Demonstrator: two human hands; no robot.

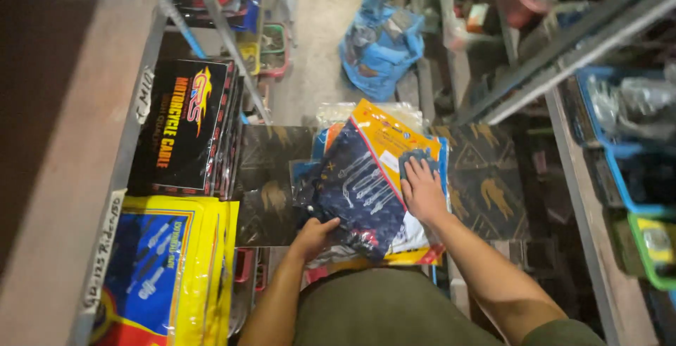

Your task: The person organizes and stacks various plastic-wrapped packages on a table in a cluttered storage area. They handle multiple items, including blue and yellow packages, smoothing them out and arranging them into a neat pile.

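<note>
My left hand (313, 237) grips the near edge of a flat plastic packet (359, 198) with a dark blue and yellow card holding metal parts. My right hand (422, 191) presses a small grey cloth (414, 159) flat on the packet's upper right side. Under this packet lies a stack of similar orange and blue packets (384, 131), resting on a dark patterned board (271, 177).
A metal shelf (77, 149) on the left holds black packets (186, 124) and yellow-blue packets (165, 268). A blue bag (380, 46) lies on the aisle floor ahead. On the right stand a shelf rail (584, 198) and blue and green bins (634, 177).
</note>
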